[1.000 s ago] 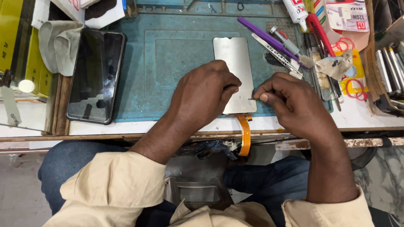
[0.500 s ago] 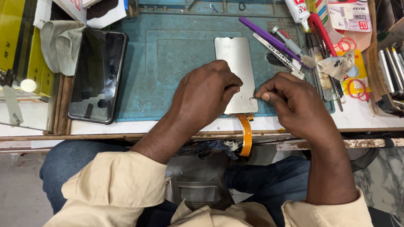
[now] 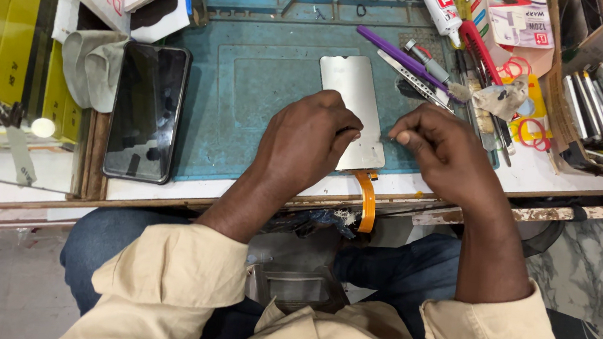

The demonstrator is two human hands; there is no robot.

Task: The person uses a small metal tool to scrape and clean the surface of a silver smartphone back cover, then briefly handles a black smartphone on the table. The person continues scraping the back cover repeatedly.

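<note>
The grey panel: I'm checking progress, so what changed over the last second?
Little changed. The right hand drew slightly off the panel edge, fingertips pinched beside it. The left hand still presses the panel's lower part; the phone and the orange ribbon stayed put.

We have a single view, from a camera worn on the person's head. It looks steeply down and slightly forward over the lap onto the teal rubber work mat (image 3: pixel 265 92) at the bench's near edge. It sits close: both forearms, beige sleeves and knees fill the lower frame, and cluttered tools crowd the upper right corner.
</note>
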